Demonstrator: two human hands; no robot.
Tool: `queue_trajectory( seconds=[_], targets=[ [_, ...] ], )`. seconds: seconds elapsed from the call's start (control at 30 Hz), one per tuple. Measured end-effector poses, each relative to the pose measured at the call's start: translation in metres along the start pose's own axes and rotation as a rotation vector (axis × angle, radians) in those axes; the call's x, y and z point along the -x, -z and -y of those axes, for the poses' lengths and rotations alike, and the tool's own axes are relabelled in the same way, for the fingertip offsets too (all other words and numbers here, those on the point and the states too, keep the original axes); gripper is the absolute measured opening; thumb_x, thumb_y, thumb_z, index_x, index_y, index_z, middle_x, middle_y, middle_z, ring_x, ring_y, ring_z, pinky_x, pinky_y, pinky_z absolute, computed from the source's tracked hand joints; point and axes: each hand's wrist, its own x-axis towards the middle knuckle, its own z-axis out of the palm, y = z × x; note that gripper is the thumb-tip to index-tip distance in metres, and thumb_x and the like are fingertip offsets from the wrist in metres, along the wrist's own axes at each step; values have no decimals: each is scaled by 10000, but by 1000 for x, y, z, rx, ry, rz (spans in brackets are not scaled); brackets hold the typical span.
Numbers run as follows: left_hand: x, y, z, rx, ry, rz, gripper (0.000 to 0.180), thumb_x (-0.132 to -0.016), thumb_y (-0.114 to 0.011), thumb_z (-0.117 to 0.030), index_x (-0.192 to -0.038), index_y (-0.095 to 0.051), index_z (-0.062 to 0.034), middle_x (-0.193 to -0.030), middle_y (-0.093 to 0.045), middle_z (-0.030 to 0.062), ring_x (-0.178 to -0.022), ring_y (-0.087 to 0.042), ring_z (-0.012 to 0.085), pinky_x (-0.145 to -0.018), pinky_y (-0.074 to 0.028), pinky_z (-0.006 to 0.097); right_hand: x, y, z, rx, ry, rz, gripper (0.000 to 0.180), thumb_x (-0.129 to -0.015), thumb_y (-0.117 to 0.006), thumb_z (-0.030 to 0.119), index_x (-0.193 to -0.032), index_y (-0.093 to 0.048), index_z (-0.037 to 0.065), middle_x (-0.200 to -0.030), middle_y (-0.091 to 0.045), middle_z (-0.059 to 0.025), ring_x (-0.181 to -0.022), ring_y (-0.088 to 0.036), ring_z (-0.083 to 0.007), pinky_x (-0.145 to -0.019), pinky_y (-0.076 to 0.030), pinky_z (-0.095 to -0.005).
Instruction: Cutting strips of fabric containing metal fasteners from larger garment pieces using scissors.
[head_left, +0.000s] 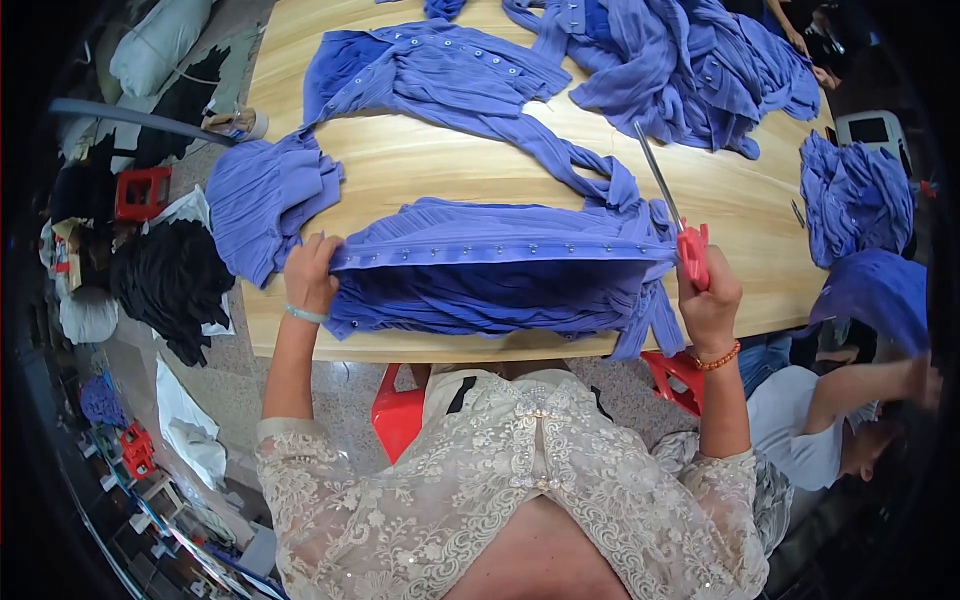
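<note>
Left hand (313,277) pinches blue garment (500,250), right hand (714,305) grips scissors (692,252) over wooden table (430,165), black heap (175,288) (probably cloth) beside it

2 own hands: l. hand (312,275), r. hand (710,300). 2 bracelets (718,357), 1 per wrist. 1 pr. scissors (692,257). 1 table (440,170). blue stuff: 1 held garment (500,290) btwn hands, 1 spread garment (440,72) behind; 1 big heap (690,60) far r., no. of pcs. is unclear; 1 small bundle (855,200), r. side. min. 3 red stools (398,408). 1 white sack (158,45). min. 2 black cloth heaps (175,285). min. 2 co-workers (800,430).
</note>
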Motion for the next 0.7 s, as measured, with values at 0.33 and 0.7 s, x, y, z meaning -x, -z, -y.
queue_trajectory(
  seconds=[0.33, 0.7],
  targets=[
    [125, -26, -8, -285, 236, 129, 463, -865, -573, -57, -1326, -543, -89, -1327, -542, 169, -1262, -478, 364, -1041, -357, 477, 70, -8, -49, 325, -89, 606, 320, -780, -709, 117, -1051, -565, 25, -1030, -593, -175, -837, -626, -398, -694, -518, -461],
    [-24, -60, -309, 450, -439, 162, 705, -804, -714, -344, -1420, -450, -125, -1523, -369, 104, -1431, -277, 355, -1145, -200, 563, 69, 64, -44, 223, -153, 558, 345, -817, -638, 44, -1149, -548, 75, -955, -641, -138, -893, -632, -356, -792, -488, -402]
  ],
)
